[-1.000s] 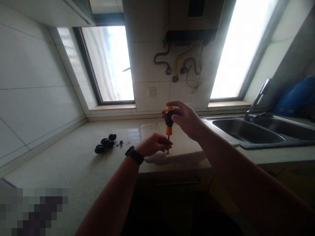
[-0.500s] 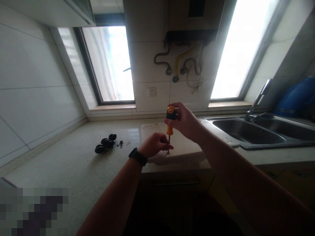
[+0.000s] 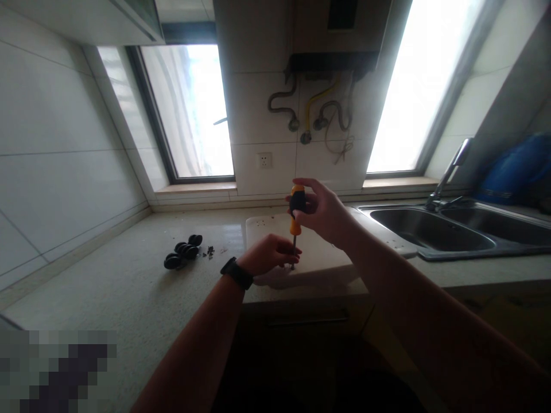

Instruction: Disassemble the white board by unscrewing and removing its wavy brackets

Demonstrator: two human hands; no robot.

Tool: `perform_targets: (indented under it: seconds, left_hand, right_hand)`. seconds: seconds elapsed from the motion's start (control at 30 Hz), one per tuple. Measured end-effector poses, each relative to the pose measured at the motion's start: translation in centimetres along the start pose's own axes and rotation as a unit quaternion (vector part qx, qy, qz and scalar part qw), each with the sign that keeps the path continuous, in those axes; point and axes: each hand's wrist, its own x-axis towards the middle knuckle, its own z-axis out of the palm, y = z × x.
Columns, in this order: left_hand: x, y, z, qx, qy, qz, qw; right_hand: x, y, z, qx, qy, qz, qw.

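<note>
My right hand (image 3: 321, 209) grips the orange-and-black handle of a screwdriver (image 3: 297, 206), which stands nearly upright with its tip down. Lower on the steel shaft, the curled fingers of my left hand (image 3: 275, 252) close round it near the tip; a dark watch is on that wrist. The tip meets the near edge of a white plastic panel (image 3: 321, 252) lying on the counter, at a small dark spot that may be a screw. Small holes show in the panel's far left corner. Left of it lie several black caster wheels (image 3: 185, 250) and a little pile of dark screws (image 3: 210, 251).
The pale countertop (image 3: 129, 275) runs along a tiled wall with a socket (image 3: 264, 160). To the right is a steel double sink (image 3: 424, 232) with a faucet (image 3: 450, 175). A blue object (image 3: 519, 169) stands behind it. Hoses hang below a wall unit (image 3: 336, 34).
My right hand's fingers have shifted on the handle, the thumb now lower and the handle turned. My left fingers have shifted slightly at the shaft. Panel and wheels stay put.
</note>
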Motion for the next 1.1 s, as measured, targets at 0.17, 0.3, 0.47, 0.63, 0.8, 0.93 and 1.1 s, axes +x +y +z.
perform_targets:
  seconds: [0.17, 0.3, 0.47, 0.63, 0.8, 0.93, 1.1]
  left_hand:
    - [0.1, -0.3, 0.3, 0.001, 0.027, -0.016, 0.999]
    - [0.3, -0.4, 0.6, -0.009, 0.055, -0.014, 0.998]
    - [0.5, -0.5, 0.7, 0.032, 0.081, 0.0, 0.996]
    - [0.7, -0.8, 0.8, 0.086, 0.117, 0.005, 0.989]
    - [0.6, -0.9, 0.6, 0.026, 0.068, 0.019, 0.997]
    - [0.3, -0.9, 0.4, -0.064, -0.015, 0.003, 0.998]
    - [0.4, -0.8, 0.3, -0.039, 0.029, -0.002, 0.999]
  right_hand:
    - [0.0, -0.1, 0.5, 0.003, 0.004, 0.003, 1.0]
    - [0.0, -0.2, 0.6, -0.102, 0.016, -0.014, 0.995]
    - [0.0, 0.4, 0.4, -0.13, 0.035, -0.028, 0.991]
    - [0.4, 0.8, 0.3, -0.064, 0.028, -0.026, 0.997]
    - [0.2, 0.2, 0.5, -0.02, 0.012, -0.019, 1.0]
    - [0.1, -0.1, 0.9, 0.004, 0.008, -0.005, 1.0]
    - [0.5, -0.1, 1.1, -0.008, 0.019, -0.011, 1.0]
